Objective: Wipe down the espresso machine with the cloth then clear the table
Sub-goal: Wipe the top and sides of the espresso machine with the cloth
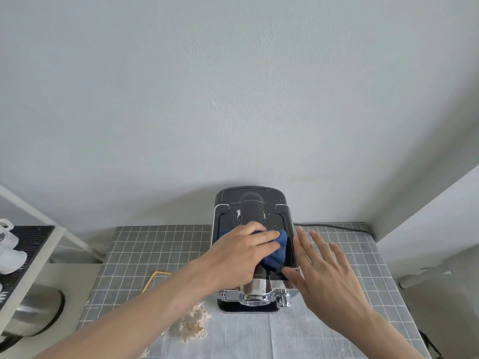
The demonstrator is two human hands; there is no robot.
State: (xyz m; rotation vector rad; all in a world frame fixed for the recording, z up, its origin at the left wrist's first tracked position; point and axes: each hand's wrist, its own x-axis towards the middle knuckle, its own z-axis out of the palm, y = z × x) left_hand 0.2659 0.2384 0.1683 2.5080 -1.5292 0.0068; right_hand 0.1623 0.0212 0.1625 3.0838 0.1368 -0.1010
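A black and chrome espresso machine [252, 203] stands at the back middle of the grey checked table [155, 244], seen from above. My left hand [238, 252] lies on its top and presses a blue cloth [274, 255] onto the dark lid, fingers spread over the cloth. My right hand [324, 270] rests with straight fingers against the machine's right edge, thumb at its front corner. The cloth is partly hidden under my left hand.
Crumpled beige paper scraps [195, 323] and a thin yellow strip [153, 279] lie on the table left of the machine. A power cord [334, 226] runs behind it. A white shelf with cups [10, 244] and a metal pot [33, 309] stand at the left.
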